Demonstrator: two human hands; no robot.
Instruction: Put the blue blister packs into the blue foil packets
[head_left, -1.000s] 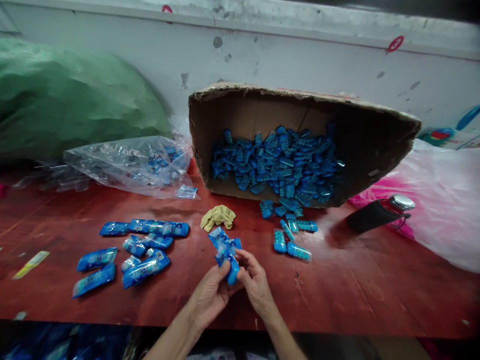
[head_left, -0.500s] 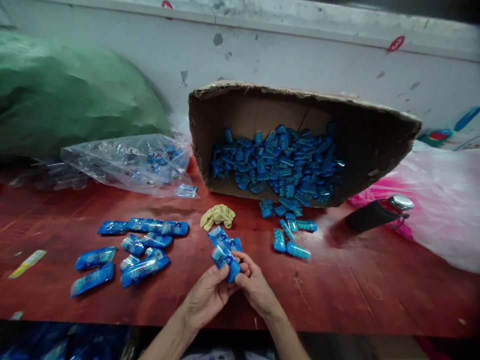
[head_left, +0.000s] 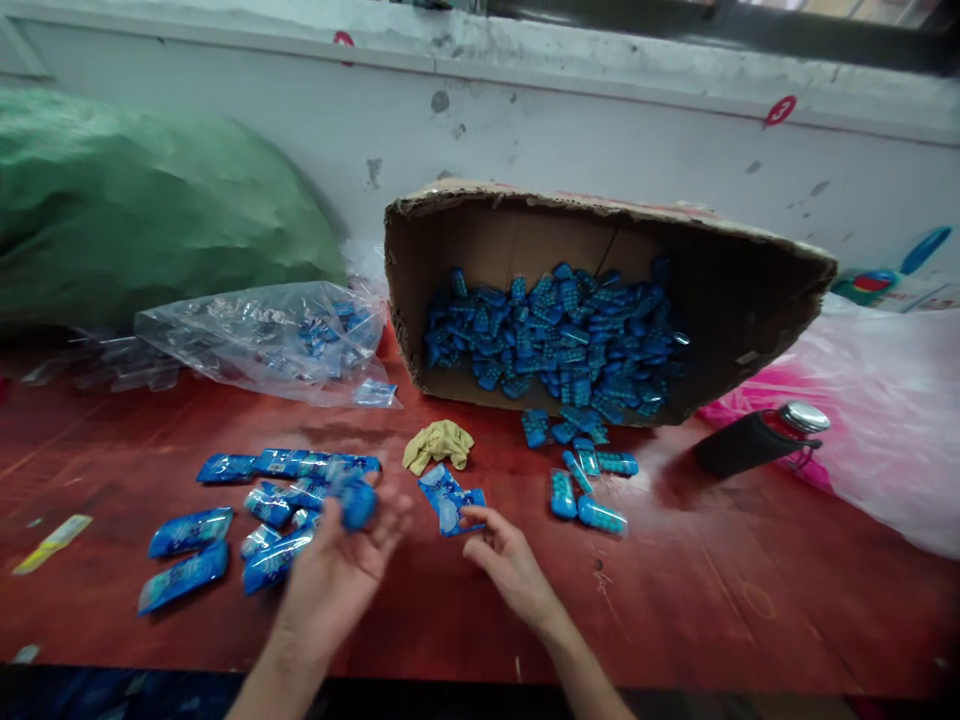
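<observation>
A blue packet (head_left: pixel 357 502), blurred by motion, is held in my left hand (head_left: pixel 341 565) over the right side of a group of filled blue packets (head_left: pixel 187 532). My right hand (head_left: pixel 510 570) has its fingers apart, thumb and forefinger at the lower right of flat blue wrappers (head_left: pixel 448 500) on the red table (head_left: pixel 420 620). A crumpled yellowish cloth (head_left: pixel 439 446) lies just behind the wrappers. Loose blue pieces in clear covers (head_left: pixel 601 515) are spread to the right, in front of the cardboard box.
The cardboard box (head_left: pixel 757 290) lies on its side, holding a heap of blue pieces. A clear plastic bag (head_left: pixel 225 345) and green sack (head_left: pixel 150 210) are at left. A dark bottle (head_left: pixel 739 440) leans at right beside pink-white plastic (head_left: pixel 892 420). A yellow strip (head_left: pixel 52 545) lies far left.
My left hand has moved left with the blue packet, away from my right hand. My right hand has let go of the packet, and its fingers have opened near the wrappers.
</observation>
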